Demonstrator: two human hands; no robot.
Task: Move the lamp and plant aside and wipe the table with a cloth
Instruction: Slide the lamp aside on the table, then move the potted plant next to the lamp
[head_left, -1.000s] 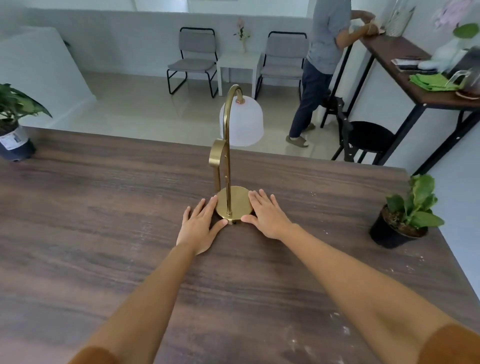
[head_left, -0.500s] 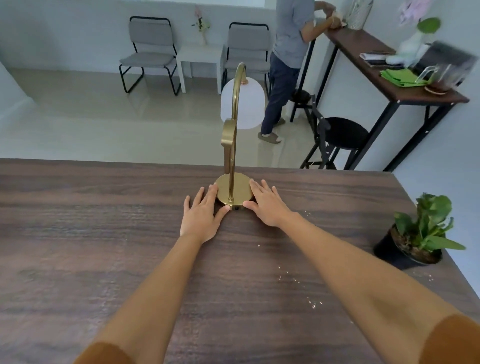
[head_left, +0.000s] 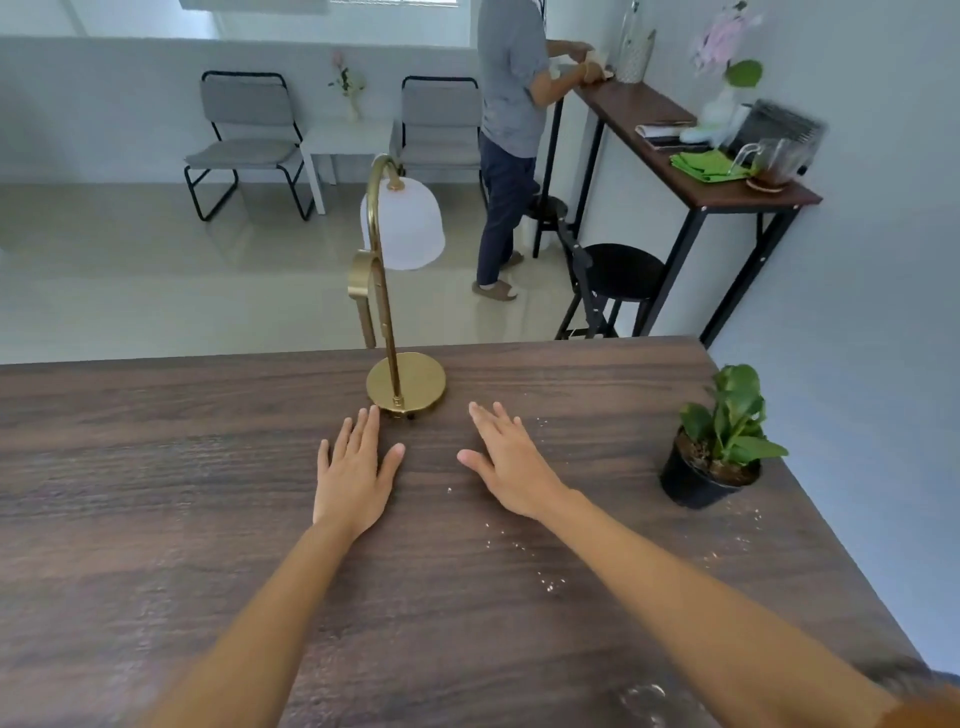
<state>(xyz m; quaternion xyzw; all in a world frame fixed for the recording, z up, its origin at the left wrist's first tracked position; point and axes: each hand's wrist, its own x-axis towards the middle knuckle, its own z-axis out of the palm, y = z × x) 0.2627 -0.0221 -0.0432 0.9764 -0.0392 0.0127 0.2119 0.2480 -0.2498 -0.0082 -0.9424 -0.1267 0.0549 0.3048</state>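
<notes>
The left hand (head_left: 353, 480) lies flat on the table (head_left: 156, 493), palm down, fingers extended and slightly spread, holding nothing; its fingertips sit just short of the near-left edge of the lamp (head_left: 402, 291) base without touching it. The right hand (head_left: 511, 465) is likewise flat and open, empty, positioned on the near-right side of the lamp base and clear of it. The lamp stands upright close to the far edge of the table: a round brass base, a curved brass stem and a white dome shade hanging beyond the table edge. The plant (head_left: 719, 441), green-leaved in a black pot, stands well to the right of the lamp, near the right edge of the table. Pale crumbs (head_left: 550, 584) are scattered on the dark wood-grain surface nearer than the lamp and to its right, around the right forearm. The lower right corner is blurred; a sleeve edge there is hard to make out. Beyond the lamp, the room has a pale glossy floor, two grey chairs (head_left: 249, 140) flanking a small white side table, a black stool (head_left: 621, 270), and a tall console table (head_left: 691, 150) along the right wall carrying a green cloth (head_left: 704, 165) and blurred items. A second person (head_left: 511, 130) stands at that console, the head cut off by the frame.
</notes>
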